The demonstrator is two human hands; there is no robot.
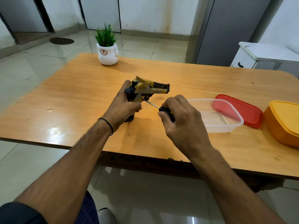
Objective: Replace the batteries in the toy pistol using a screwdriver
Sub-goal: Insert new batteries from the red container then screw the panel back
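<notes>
A yellow and black toy pistol point(149, 88) stands upright on the wooden table point(84, 97), barrel pointing right. My left hand point(123, 105) grips its handle from the left, hiding most of the grip. My right hand point(181, 117) holds a screwdriver point(163, 109) with a black and yellow handle. Its thin metal shaft runs up and left, and the tip touches the pistol's grip just below the trigger area.
A clear plastic container point(226, 125) sits right of my right hand, with a red lid point(247, 113) behind it and an orange lidded box point(284, 122) at the far right. A potted plant point(107, 52) stands at the table's far edge.
</notes>
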